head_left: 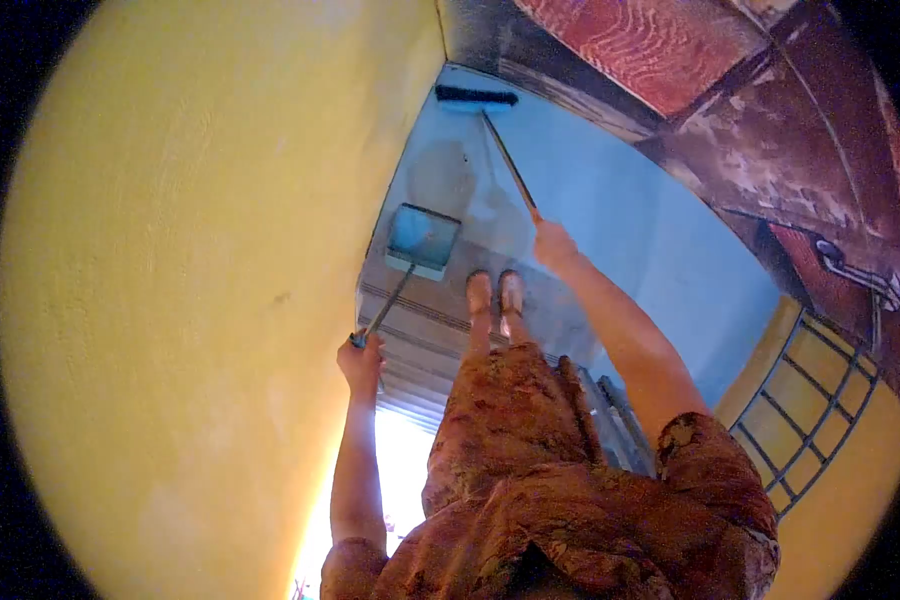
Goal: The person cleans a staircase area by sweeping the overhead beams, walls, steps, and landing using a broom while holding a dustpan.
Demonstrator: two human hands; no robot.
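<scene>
My left hand (361, 360) is closed round the upper end of the handle of a long-handled dustpan (424, 238), close to the yellow wall. The dustpan's blue-grey pan rests on the floor in front of my feet. My right hand (554, 245) grips the stick of a broom (477, 96), with the arm stretched forward. The broom's wide dark head lies farther ahead, near the far corner, apart from the dustpan. A greyish patch (442, 172) shows on the pale blue surface between the broom head and the pan.
The yellow wall (190, 250) rises on the left. My feet (495, 290) stand near steps or ridged flooring (410, 350). A dark metal grid (802, 405) is at the right, with patterned red cloth (650, 50) at the upper right. Bright light enters behind my left arm.
</scene>
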